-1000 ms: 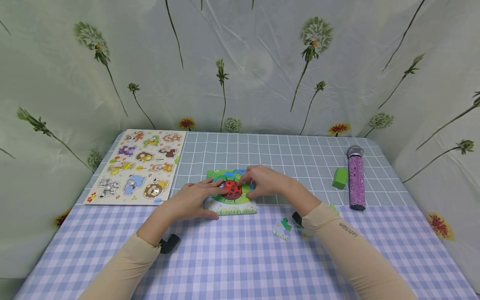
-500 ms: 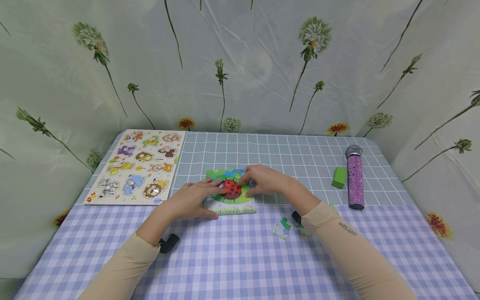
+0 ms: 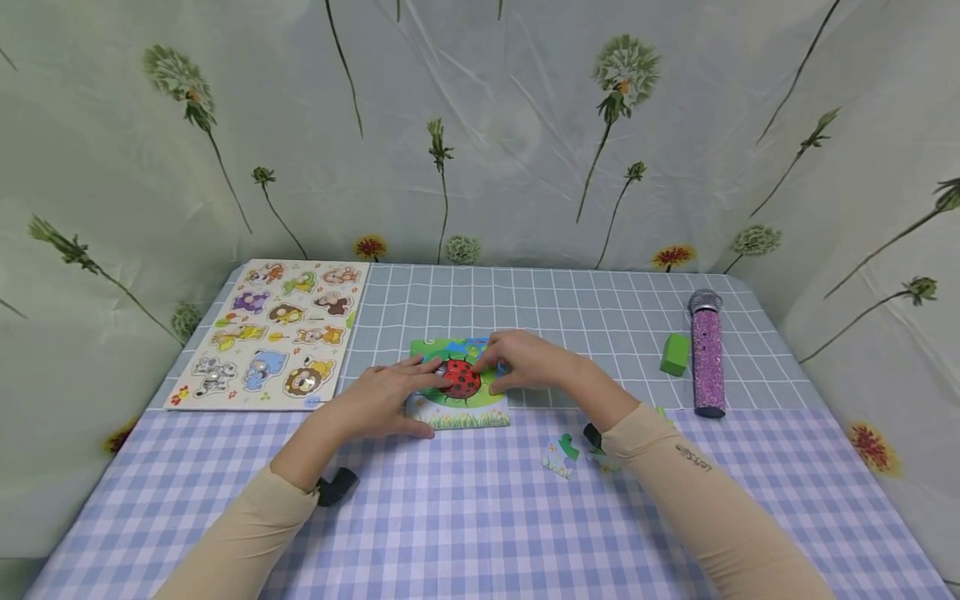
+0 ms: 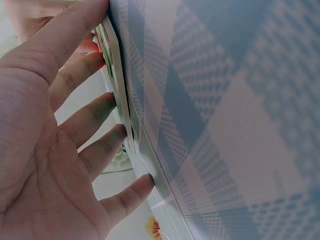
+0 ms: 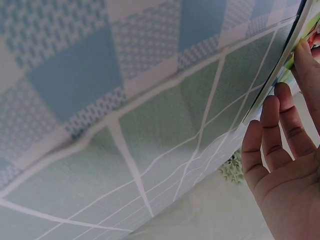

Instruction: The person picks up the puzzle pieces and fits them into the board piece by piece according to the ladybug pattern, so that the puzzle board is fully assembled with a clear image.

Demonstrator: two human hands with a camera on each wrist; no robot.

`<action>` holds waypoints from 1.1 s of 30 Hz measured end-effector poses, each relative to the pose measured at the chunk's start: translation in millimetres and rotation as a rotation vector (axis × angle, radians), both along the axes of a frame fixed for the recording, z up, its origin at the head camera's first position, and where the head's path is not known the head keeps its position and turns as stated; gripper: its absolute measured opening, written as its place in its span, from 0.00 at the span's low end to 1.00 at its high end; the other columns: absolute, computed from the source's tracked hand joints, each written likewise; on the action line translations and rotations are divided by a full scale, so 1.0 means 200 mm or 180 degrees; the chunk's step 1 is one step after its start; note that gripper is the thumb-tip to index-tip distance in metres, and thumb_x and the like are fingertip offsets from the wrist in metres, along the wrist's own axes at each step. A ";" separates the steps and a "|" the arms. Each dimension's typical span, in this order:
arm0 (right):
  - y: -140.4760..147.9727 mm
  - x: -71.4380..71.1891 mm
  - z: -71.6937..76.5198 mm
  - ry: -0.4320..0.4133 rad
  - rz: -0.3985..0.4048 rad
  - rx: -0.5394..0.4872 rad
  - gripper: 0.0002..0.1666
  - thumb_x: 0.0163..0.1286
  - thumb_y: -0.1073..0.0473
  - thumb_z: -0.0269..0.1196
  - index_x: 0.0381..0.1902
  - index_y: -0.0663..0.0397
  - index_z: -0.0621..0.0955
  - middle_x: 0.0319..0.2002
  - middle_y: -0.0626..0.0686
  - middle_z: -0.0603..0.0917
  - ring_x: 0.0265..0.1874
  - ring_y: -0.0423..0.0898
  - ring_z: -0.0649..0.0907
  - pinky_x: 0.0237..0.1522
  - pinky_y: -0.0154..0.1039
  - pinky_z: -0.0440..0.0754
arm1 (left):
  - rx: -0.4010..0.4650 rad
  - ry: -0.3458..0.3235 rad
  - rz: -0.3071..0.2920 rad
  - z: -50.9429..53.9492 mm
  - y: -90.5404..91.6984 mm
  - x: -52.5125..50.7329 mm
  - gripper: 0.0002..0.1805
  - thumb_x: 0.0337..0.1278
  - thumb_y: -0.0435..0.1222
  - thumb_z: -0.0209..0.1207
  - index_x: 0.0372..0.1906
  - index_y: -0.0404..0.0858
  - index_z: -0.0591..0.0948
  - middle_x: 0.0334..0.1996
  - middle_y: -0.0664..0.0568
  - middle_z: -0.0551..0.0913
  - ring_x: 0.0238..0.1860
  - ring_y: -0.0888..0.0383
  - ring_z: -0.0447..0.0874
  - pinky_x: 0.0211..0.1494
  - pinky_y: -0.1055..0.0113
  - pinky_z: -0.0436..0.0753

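A square ladybug jigsaw puzzle (image 3: 459, 417) lies flat at mid-table in the head view. My left hand (image 3: 381, 398) rests on its left side with fingers spread, thumb by the near left edge. On the right side, my right hand (image 3: 534, 362) has thumb and forefinger bent onto a puzzle piece (image 5: 289, 62) with yellow-green colouring, and seems to pinch it. Its other fingers curl beside the board's edge in the right wrist view. Part of the puzzle is hidden under both hands. A loose puzzle piece (image 3: 561, 457) lies near my right forearm, with others partly covered by the sleeve.
An animal peg puzzle board (image 3: 279, 333) lies at the back left. At the right are a green block (image 3: 675, 355) and a glittery purple microphone (image 3: 707, 354). A blue checked cloth (image 3: 465, 517) covers the near table; a flowered curtain (image 3: 510, 192) hangs behind.
The whole head view has shifted slightly to the left. Both hands keep nearly the same place on the ladybug puzzle, and the loose pieces lie as before.
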State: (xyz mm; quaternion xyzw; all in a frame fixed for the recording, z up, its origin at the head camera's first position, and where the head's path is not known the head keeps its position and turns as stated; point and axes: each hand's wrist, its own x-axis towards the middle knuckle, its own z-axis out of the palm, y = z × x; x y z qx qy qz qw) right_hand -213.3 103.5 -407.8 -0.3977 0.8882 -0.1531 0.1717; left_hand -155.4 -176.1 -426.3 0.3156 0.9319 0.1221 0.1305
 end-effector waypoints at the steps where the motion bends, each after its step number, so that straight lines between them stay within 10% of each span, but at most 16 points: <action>1: 0.00 0.00 0.00 0.0006 0.0007 -0.0003 0.23 0.68 0.56 0.77 0.60 0.51 0.89 0.47 0.50 0.86 0.45 0.45 0.82 0.49 0.38 0.83 | -0.0002 0.0000 0.0001 0.00 0.00 0.00 0.44 0.57 0.60 0.75 0.78 0.56 0.76 0.85 0.48 0.64 0.85 0.37 0.60 0.68 0.23 0.74; 33: 0.10 0.05 0.04 -0.0009 -0.0140 -0.0132 0.21 0.73 0.54 0.74 0.61 0.53 0.88 0.48 0.52 0.86 0.49 0.48 0.85 0.55 0.44 0.86 | 0.0070 -0.0010 0.0066 0.01 0.00 0.01 0.45 0.57 0.59 0.76 0.78 0.54 0.75 0.84 0.48 0.65 0.85 0.37 0.60 0.69 0.24 0.73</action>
